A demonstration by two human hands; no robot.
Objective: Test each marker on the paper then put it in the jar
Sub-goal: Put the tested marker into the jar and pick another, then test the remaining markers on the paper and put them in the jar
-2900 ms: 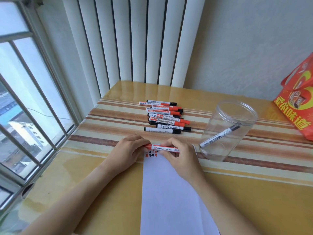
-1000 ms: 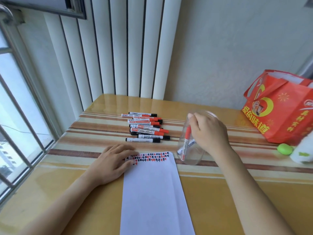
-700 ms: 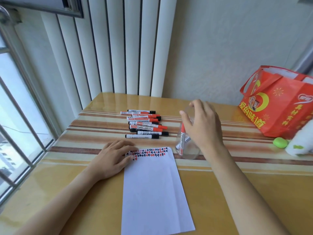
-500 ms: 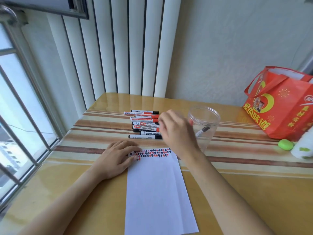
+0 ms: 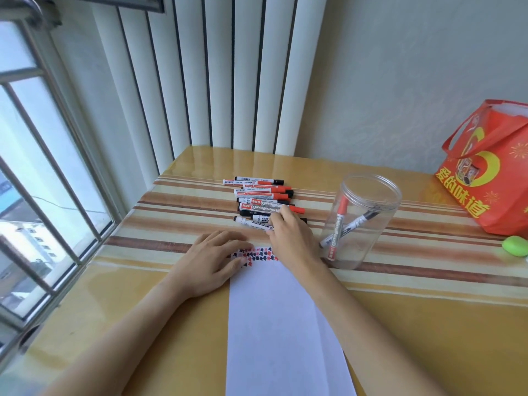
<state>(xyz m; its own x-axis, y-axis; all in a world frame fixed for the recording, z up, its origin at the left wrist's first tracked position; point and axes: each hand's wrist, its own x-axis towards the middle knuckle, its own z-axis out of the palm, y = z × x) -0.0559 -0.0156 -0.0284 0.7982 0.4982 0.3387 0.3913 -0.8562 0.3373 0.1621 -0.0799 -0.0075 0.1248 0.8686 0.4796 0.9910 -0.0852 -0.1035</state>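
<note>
A: Two hands over a glossy yellow bench [image 5: 428,324] with brown stripes. What lies nearest?

B: White paper [image 5: 283,324], a row of red and black marks along its far edge. The left hand [image 5: 213,260] lies flat on that corner, fingers spread, holding nothing.

A: And the right hand [image 5: 291,238]?

B: Its fingers rest on the nearest markers [image 5: 265,200] in the pile beyond the paper; whether the grip has closed on one, I cannot tell.

A: The jar [image 5: 363,221]?

B: Right of the pile, upright, clear, with a red marker [image 5: 338,227] and a black marker [image 5: 350,228] leaning inside. Farther right, a red bag [image 5: 491,170]; behind, white slats [image 5: 228,72]; left, a window [image 5: 37,155].
</note>
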